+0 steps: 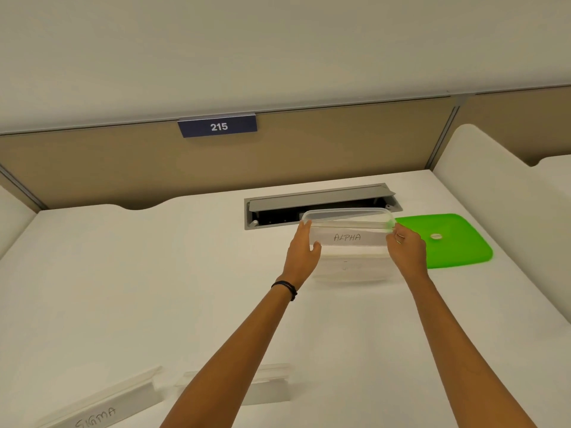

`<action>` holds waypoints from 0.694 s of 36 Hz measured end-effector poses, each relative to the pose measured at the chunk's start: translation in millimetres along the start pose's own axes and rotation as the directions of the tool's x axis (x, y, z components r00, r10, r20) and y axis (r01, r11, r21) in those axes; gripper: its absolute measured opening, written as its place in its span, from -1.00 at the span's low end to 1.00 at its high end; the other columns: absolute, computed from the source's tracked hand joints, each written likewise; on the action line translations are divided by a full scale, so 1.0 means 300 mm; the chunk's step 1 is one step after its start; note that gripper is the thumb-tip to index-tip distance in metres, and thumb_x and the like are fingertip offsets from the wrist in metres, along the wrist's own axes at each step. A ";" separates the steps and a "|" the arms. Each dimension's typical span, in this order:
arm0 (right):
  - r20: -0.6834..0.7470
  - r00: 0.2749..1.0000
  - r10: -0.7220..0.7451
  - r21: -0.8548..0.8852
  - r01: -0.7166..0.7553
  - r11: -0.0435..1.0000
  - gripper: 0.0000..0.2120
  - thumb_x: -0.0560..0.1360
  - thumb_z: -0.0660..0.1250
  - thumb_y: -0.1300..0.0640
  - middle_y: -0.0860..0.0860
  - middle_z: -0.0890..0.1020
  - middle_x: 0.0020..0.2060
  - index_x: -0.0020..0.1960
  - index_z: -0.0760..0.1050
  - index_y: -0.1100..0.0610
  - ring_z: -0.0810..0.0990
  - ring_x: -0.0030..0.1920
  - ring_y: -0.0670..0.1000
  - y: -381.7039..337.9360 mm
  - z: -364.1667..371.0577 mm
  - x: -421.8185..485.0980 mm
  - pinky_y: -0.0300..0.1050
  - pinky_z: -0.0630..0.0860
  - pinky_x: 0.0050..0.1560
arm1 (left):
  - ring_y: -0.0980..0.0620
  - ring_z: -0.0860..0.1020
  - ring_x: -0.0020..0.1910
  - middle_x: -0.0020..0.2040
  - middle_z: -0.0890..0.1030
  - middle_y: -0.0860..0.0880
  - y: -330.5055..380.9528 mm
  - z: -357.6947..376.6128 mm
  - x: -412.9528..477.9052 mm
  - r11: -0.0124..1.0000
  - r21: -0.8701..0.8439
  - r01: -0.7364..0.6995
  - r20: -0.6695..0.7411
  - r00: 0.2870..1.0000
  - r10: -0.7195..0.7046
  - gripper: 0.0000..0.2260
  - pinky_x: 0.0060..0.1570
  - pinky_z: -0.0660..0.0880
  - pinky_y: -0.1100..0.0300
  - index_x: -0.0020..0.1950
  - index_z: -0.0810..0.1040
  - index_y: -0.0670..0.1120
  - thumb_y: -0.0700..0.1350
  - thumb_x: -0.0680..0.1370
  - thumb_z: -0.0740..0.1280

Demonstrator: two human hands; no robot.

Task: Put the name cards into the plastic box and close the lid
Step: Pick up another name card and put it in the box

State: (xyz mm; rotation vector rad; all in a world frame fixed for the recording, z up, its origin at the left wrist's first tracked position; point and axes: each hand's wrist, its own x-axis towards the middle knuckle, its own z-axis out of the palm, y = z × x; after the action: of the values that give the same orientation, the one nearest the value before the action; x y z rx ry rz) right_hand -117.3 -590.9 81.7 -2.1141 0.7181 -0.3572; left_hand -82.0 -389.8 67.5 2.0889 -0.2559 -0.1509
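Head view, looking down over a white surface (154,273) with a tan partition behind; a dark plate reading 215 (217,126) is fixed to the partition.

Clear plastic box (349,230) sits toward the far right of the surface, just in front of a grey cable hatch (321,200) with its flap raised; box open, no lid on it. Left hand (304,251) is at the box's left end, fingers up along the wall, thumb toward the front; right hand (406,250) is at the right end; each grip closed on the box, one end apiece. A black band (285,288) circles the left wrist.

A name card marked ALPHA (347,237) shows through the front wall of the box, standing upright inside as far as can be told; a fainter blurred card shape lies just below it, position unclear.

Green lid (448,239) lies flat on the surface just right of the box, close by the right hand; a small pale round piece at its middle.

Near edge, lower left: a card marked SIGMA (99,409) lies on the surface; another clear card holder (265,383) beside it, partly hidden behind the left forearm; both well apart from the box.
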 end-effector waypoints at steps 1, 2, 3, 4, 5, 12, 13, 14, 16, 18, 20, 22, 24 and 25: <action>0.008 1.000 0.001 -0.015 -0.001 1.000 -0.66 0.53 0.21 0.26 0.25 0.60 0.18 0.27 0.49 0.29 0.54 0.18 0.22 0.007 -0.004 0.007 -0.13 0.41 0.00 | -0.11 0.25 0.49 0.55 0.18 -0.13 0.000 0.004 0.005 1.000 -0.001 0.006 0.012 1.000 -0.006 -0.51 0.44 0.25 0.05 0.53 0.12 -0.13 -0.23 0.62 0.18; 0.011 1.000 0.002 -0.028 -0.002 1.000 -0.67 0.53 0.21 0.26 0.26 0.60 0.17 0.26 0.50 0.29 0.55 0.17 0.23 0.014 -0.006 0.015 -0.15 0.38 -0.02 | -0.12 0.27 0.48 0.54 0.19 -0.14 0.003 0.007 0.011 1.000 -0.001 0.012 0.020 1.000 -0.012 -0.51 0.43 0.27 0.04 0.53 0.13 -0.14 -0.23 0.62 0.18; 0.008 1.000 0.008 -0.042 -0.007 0.999 -0.67 0.52 0.20 0.26 0.26 0.60 0.17 0.25 0.51 0.31 0.55 0.15 0.24 0.019 -0.008 0.022 -0.13 0.39 -0.02 | -0.13 0.30 0.46 0.54 0.21 -0.15 0.007 0.010 0.018 1.000 0.001 0.019 0.027 0.999 -0.019 -0.52 0.41 0.30 0.04 0.53 0.14 -0.15 -0.23 0.61 0.18; 0.001 1.000 0.013 -0.058 -0.013 0.998 -0.69 0.52 0.20 0.26 0.28 0.61 0.14 0.21 0.52 0.33 0.56 0.10 0.24 0.023 -0.010 0.028 -0.10 0.42 -0.03 | -0.14 0.32 0.45 0.53 0.22 -0.15 0.013 0.013 0.025 1.000 0.004 0.031 0.039 0.999 -0.031 -0.52 0.40 0.32 0.04 0.52 0.15 -0.15 -0.23 0.61 0.18; -0.001 1.000 0.013 -0.079 -0.013 0.997 -0.72 0.52 0.20 0.26 0.31 0.63 0.06 0.14 0.54 0.37 0.57 0.01 0.25 0.025 -0.013 0.033 -0.07 0.43 -0.07 | -0.14 0.33 0.44 0.52 0.23 -0.16 0.018 0.015 0.032 0.999 0.012 0.048 0.055 0.997 -0.048 -0.53 0.39 0.33 0.03 0.52 0.15 -0.16 -0.23 0.62 0.17; 0.025 1.000 -0.011 -0.226 0.016 0.974 -0.75 0.51 0.19 0.30 0.35 0.63 0.02 0.04 0.56 0.43 0.57 0.07 0.32 0.032 -0.023 0.062 0.07 0.50 0.03 | -0.18 0.43 0.34 0.39 0.40 -0.22 0.037 0.018 0.066 0.977 0.190 0.099 0.181 0.974 -0.133 -0.61 0.29 0.43 0.07 0.45 0.27 -0.22 -0.20 0.61 0.17; 0.069 0.997 -0.027 -0.273 0.044 0.961 -0.79 0.51 0.19 0.30 0.36 0.62 -0.08 -0.09 0.56 0.40 0.57 0.05 0.33 0.034 -0.022 0.069 0.04 0.48 -0.04 | -0.19 0.44 0.31 0.37 0.42 -0.23 0.038 0.017 0.074 0.969 0.227 0.100 0.198 0.969 -0.147 -0.63 0.27 0.44 0.06 0.41 0.32 -0.24 -0.21 0.61 0.17; 0.117 0.992 -0.040 -0.326 0.076 0.942 -0.79 0.51 0.19 0.30 0.36 0.58 -0.19 -0.25 0.49 0.36 0.58 0.01 0.33 0.035 -0.020 0.076 0.00 0.43 -0.14 | -0.19 0.47 0.27 0.33 0.45 -0.24 0.040 0.017 0.084 0.962 0.255 0.102 0.215 0.963 -0.159 -0.66 0.25 0.46 0.05 0.37 0.36 -0.25 -0.22 0.60 0.16; 0.185 0.981 -0.053 -0.417 0.127 0.900 -0.72 0.50 0.18 0.29 0.36 0.55 -0.25 -0.38 0.31 0.27 0.57 -0.06 0.32 0.042 -0.014 0.093 -0.04 0.34 -0.23 | -0.16 0.50 0.11 0.21 0.50 -0.23 0.046 0.020 0.104 0.943 0.314 0.110 0.244 0.951 -0.192 -0.75 0.14 0.50 0.05 0.23 0.43 -0.27 -0.24 0.59 0.14; 0.228 0.973 -0.035 -0.467 0.142 0.873 -0.74 0.52 0.17 0.27 0.37 0.59 -0.14 -0.35 0.34 0.29 0.56 -0.03 0.30 0.045 -0.010 0.105 -0.03 0.37 -0.21 | -0.09 0.43 -0.04 0.06 0.46 -0.19 0.062 0.029 0.116 0.907 0.403 0.120 0.267 0.933 -0.242 -0.85 -0.01 0.45 0.11 0.09 0.42 -0.25 -0.24 0.59 0.12; 0.258 0.966 -0.007 -0.491 0.138 0.860 -0.79 0.53 0.18 0.25 0.35 0.60 -0.05 -0.19 0.47 0.38 0.56 0.02 0.29 0.048 -0.003 0.120 0.00 0.45 -0.13 | -0.07 0.40 -0.06 0.05 0.46 -0.21 0.078 0.043 0.125 0.873 0.473 0.117 0.298 0.912 -0.283 -0.80 -0.01 0.43 0.10 0.15 0.43 -0.28 -0.25 0.60 0.11; 0.291 0.957 0.013 -0.513 0.144 0.846 -0.79 0.53 0.17 0.25 0.33 0.58 -0.08 -0.18 0.46 0.37 0.56 -0.02 0.26 0.054 0.001 0.132 -0.03 0.44 -0.15 | -0.12 0.46 0.03 0.21 0.50 -0.25 0.092 0.055 0.130 0.848 0.518 0.111 0.329 0.890 -0.317 -0.73 0.12 0.45 0.08 0.27 0.40 -0.30 -0.25 0.60 0.10; 0.316 0.949 0.014 -0.525 0.163 0.835 -0.70 0.52 0.17 0.27 0.28 0.51 -0.18 -0.38 0.28 0.25 0.50 -0.14 0.19 0.064 0.006 0.142 -0.10 0.33 -0.23 | -0.18 0.49 0.20 0.28 0.48 -0.26 0.095 0.067 0.132 0.822 0.561 0.102 0.341 0.875 -0.342 -0.71 0.20 0.44 0.07 0.30 0.38 -0.30 -0.25 0.61 0.10; 0.325 0.946 0.006 -0.528 0.176 0.831 -0.65 0.51 0.16 0.28 0.26 0.48 -0.19 -0.43 0.19 0.19 0.48 -0.16 0.18 0.069 0.009 0.146 -0.11 0.30 -0.23 | -0.20 0.48 0.24 0.29 0.48 -0.26 0.092 0.075 0.133 0.810 0.579 0.098 0.344 0.871 -0.351 -0.71 0.21 0.44 0.07 0.30 0.38 -0.31 -0.26 0.61 0.10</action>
State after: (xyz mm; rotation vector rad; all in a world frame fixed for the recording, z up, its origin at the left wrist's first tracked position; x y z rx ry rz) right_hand -88.5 -625.5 63.4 -2.6757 0.5778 0.1751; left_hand -51.3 -431.8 80.0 2.6411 -0.3404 -0.7903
